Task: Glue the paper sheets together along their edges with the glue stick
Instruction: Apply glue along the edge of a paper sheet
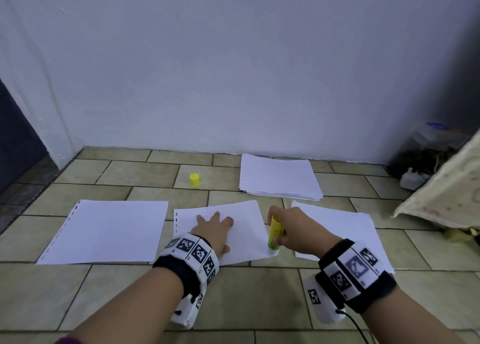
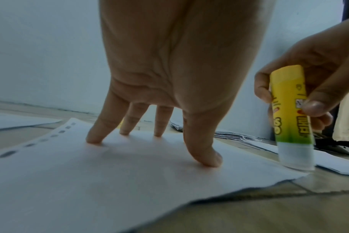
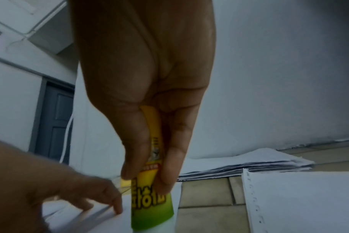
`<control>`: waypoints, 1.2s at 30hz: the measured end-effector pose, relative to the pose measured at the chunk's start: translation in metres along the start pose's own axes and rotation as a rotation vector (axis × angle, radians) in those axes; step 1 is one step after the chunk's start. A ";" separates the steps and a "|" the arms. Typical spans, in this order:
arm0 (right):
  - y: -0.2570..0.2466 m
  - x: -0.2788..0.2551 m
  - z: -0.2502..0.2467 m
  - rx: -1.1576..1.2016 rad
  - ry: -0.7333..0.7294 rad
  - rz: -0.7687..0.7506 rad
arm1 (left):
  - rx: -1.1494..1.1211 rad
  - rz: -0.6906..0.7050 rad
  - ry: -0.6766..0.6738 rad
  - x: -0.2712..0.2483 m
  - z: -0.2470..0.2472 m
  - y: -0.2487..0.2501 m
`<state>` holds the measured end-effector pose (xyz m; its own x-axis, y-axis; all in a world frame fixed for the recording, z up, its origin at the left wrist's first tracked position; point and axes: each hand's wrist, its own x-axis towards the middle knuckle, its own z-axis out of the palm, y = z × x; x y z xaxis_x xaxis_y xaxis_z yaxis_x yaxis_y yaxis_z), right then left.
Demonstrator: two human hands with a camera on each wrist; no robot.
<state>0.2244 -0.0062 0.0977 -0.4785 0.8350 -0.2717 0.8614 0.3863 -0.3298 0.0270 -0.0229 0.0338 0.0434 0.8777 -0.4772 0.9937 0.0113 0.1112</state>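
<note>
Glue stick [image 1: 274, 232] pressed on the near right corner of the middle paper sheet [image 1: 246, 242].

The right hand [image 1: 296, 230] grips the yellow-green stick upright, thumb and fingers around it. The left hand [image 1: 214, 230] lies flat on this sheet with spread, straight fingers. The yellow cap [image 1: 194, 180] stands apart on the tiled floor [image 1: 130, 291], near the paper stack [image 1: 279, 178].
</note>
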 end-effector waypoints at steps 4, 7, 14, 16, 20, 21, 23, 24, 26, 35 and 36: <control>0.013 -0.002 -0.019 0.304 0.131 0.065 | 0.101 -0.007 -0.028 -0.007 -0.002 -0.014; 0.020 0.001 -0.026 0.516 0.305 0.115 | 0.127 0.003 -0.031 -0.017 -0.002 -0.017; 0.011 0.032 -0.015 0.527 0.317 0.123 | 0.068 0.186 -0.003 -0.018 0.000 -0.022; 0.006 0.043 -0.011 0.489 0.318 0.105 | 0.107 0.150 0.031 -0.017 -0.002 -0.023; -0.004 0.063 -0.008 0.441 0.322 0.082 | 0.119 0.056 0.101 -0.011 -0.002 -0.021; -0.006 0.068 -0.006 0.450 0.322 0.080 | 0.094 0.060 0.110 -0.008 0.000 -0.021; -0.014 0.078 -0.003 0.466 0.331 0.073 | 0.032 0.073 0.106 -0.005 0.002 -0.021; -0.018 0.083 0.000 0.470 0.336 0.068 | 0.020 0.078 0.104 -0.003 0.002 -0.021; -0.027 0.094 0.005 0.465 0.333 0.055 | 0.025 0.082 0.104 -0.001 0.000 -0.022; -0.050 0.117 0.006 0.311 0.238 0.029 | 0.040 0.087 0.114 -0.003 -0.003 -0.024; -0.049 0.114 0.003 0.264 0.211 0.024 | 0.040 0.086 0.113 -0.003 -0.002 -0.024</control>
<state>0.1271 0.0684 0.0800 -0.3891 0.9159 -0.0984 0.7849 0.2737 -0.5559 0.0026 -0.0248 0.0346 0.1194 0.9230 -0.3657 0.9902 -0.0840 0.1115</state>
